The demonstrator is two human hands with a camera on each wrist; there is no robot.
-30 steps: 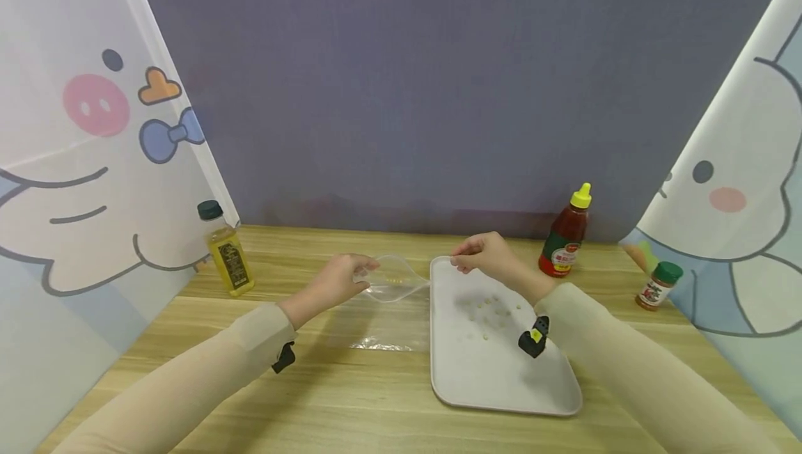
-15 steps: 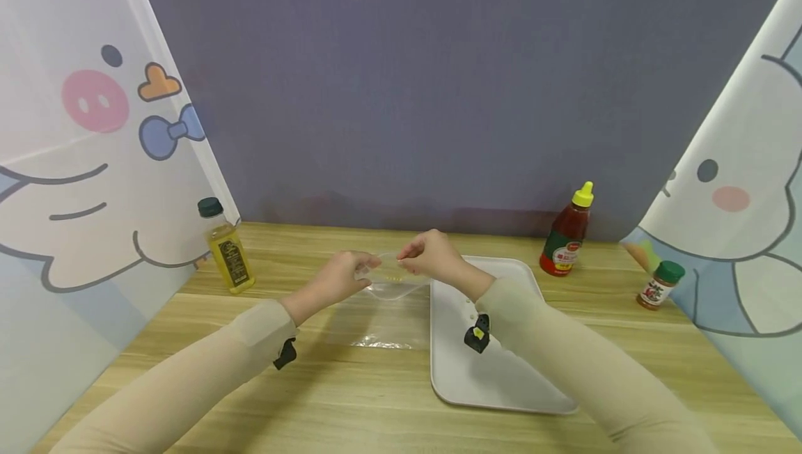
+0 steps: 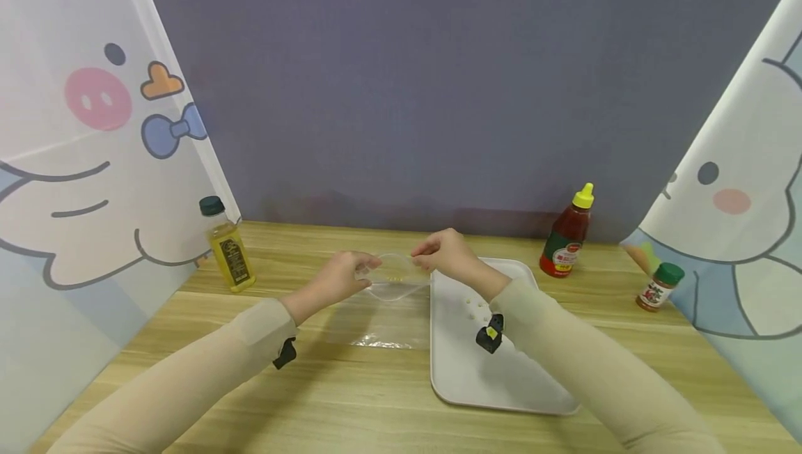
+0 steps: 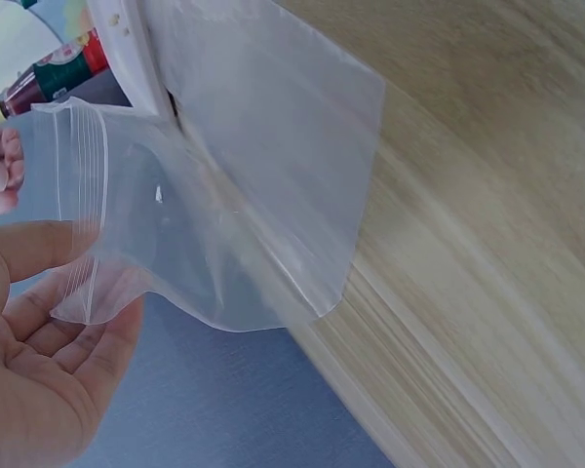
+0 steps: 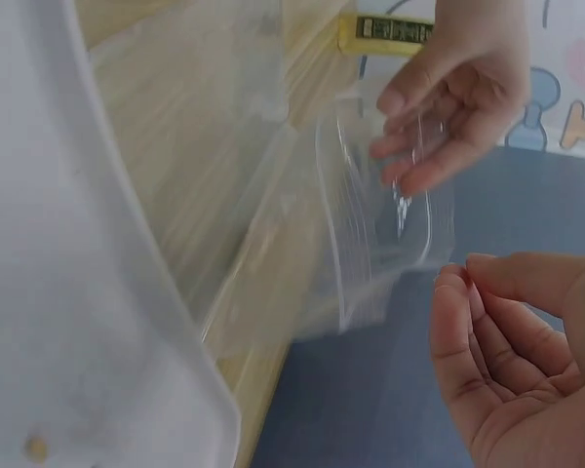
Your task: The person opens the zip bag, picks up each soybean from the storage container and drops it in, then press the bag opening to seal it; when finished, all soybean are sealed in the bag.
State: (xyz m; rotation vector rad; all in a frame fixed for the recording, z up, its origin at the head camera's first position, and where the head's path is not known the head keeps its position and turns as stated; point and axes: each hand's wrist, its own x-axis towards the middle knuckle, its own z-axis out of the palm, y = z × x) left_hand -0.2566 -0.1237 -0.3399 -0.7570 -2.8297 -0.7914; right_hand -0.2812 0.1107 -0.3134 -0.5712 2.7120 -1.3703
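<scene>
A clear zip bag [image 3: 383,329] lies on the wooden table with its mouth lifted and spread. My left hand [image 3: 335,278] pinches the mouth's left side, thumb on one face and fingers on the other in the left wrist view. Small yellowish bits [image 3: 395,279] show through the bag's mouth. My right hand [image 3: 447,255] is beside the mouth's right side, thumb and index fingertips meeting, with nothing showing between them in the right wrist view. Its forearm crosses over a pale tray [image 3: 457,377], where several small pale kernel-like bits [image 3: 471,316] lie, some hidden by the arm.
A bottle of yellow oil [image 3: 230,252] with a dark cap stands at the left. At the back right is a red sauce bottle [image 3: 565,241] with a yellow nozzle, and farther right a small green-capped jar [image 3: 659,287]. A grey panel [image 3: 401,92] closes off the back.
My right hand went left from above the tray to over the bag's mouth, then drew back slightly right. My left hand has kept its hold on the bag.
</scene>
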